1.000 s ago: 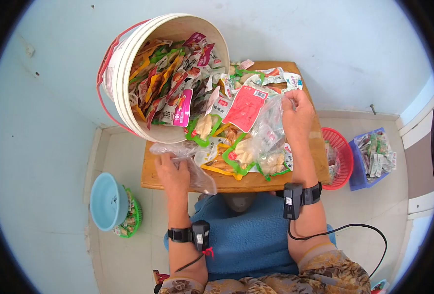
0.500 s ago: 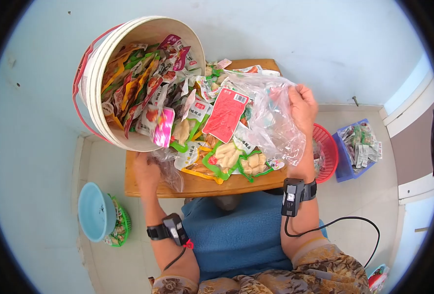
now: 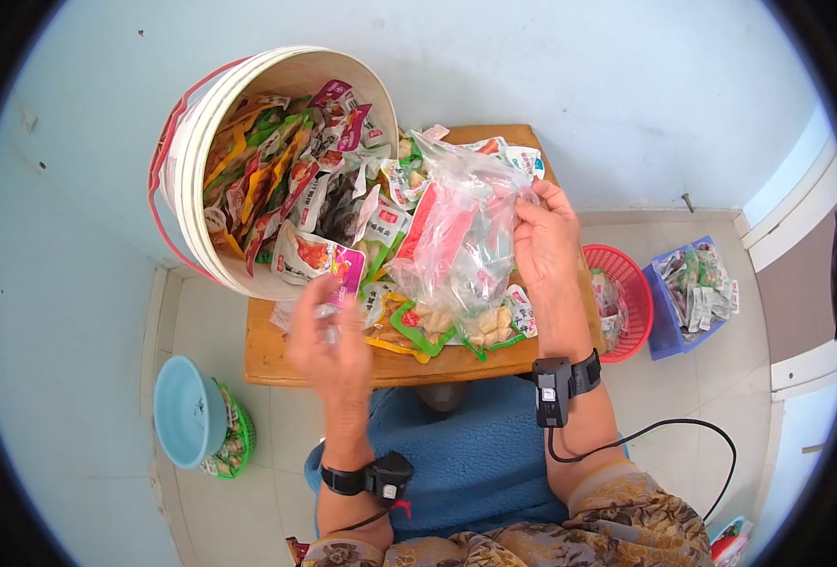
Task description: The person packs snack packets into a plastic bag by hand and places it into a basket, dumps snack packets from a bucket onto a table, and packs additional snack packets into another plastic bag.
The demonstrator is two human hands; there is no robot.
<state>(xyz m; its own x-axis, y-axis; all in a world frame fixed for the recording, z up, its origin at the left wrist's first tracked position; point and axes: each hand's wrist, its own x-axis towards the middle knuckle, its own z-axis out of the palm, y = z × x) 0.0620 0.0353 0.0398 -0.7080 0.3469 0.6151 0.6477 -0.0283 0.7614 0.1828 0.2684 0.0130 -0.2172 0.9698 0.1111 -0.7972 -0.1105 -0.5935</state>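
Observation:
My right hand (image 3: 546,236) is closed on the edge of a crumpled clear plastic bag (image 3: 470,227), which hangs over the packets. A red packet (image 3: 417,227) shows partly through and beside the bag. My left hand (image 3: 333,335), smeared by motion, is over the table's front left part, just below the bucket's mouth; whether it holds anything I cannot make out. The white bucket (image 3: 192,180) lies tipped toward the table, filled with snack packets (image 3: 277,180). A white and pink packet (image 3: 319,260) sits at its lower lip. Green-edged packets (image 3: 423,321) lie below the bag.
The wooden table (image 3: 281,364) stands against a pale blue wall. Right of it on the floor are a red basket (image 3: 640,307) and a blue crate (image 3: 664,331), both with packets. At left, a light blue basin (image 3: 187,411) rests over a green basket (image 3: 244,439).
My left hand has moved right and toward me, away from beneath the bucket's rim. My right hand has moved left and slightly down, bringing the clear bag over the red packet.

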